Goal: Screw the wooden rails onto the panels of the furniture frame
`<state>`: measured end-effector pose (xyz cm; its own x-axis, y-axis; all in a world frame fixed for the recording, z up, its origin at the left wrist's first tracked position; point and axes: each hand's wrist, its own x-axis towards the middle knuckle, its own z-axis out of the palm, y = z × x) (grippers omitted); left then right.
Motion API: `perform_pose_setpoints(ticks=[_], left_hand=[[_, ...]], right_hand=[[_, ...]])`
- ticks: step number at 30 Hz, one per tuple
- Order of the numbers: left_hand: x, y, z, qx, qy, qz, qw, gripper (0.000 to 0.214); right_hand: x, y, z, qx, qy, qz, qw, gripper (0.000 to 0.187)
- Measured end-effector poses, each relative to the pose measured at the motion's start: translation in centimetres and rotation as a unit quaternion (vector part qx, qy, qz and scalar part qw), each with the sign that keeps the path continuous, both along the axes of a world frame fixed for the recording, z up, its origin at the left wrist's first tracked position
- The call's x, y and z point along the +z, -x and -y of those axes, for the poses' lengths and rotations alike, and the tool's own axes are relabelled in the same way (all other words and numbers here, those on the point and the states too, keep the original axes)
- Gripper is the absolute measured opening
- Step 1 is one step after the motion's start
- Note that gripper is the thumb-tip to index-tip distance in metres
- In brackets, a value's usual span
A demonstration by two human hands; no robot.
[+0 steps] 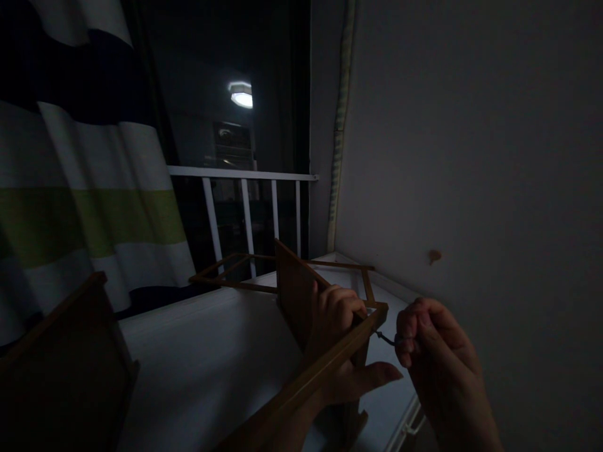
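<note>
Gripping wooden frame [301,295] with left hand [336,326], right hand [436,351] pinching hex key [385,338]

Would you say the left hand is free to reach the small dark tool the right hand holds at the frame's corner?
Probably not: the left hand is wrapped around the wooden frame, though the tool in the right hand is close.
</note>
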<state>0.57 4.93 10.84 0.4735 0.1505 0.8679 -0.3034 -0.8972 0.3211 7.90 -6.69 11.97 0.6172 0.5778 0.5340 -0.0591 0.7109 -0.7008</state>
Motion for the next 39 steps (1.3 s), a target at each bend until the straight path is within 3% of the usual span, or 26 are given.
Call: perform_pose_setpoints(ticks=[39], left_hand=[[-0.20,-0.02,0.14,-0.010,0.008,0.000,1.000,0.053]], right_hand=[[0.09,0.16,-0.14,0.016,-0.008,0.007,1.000,0.011]])
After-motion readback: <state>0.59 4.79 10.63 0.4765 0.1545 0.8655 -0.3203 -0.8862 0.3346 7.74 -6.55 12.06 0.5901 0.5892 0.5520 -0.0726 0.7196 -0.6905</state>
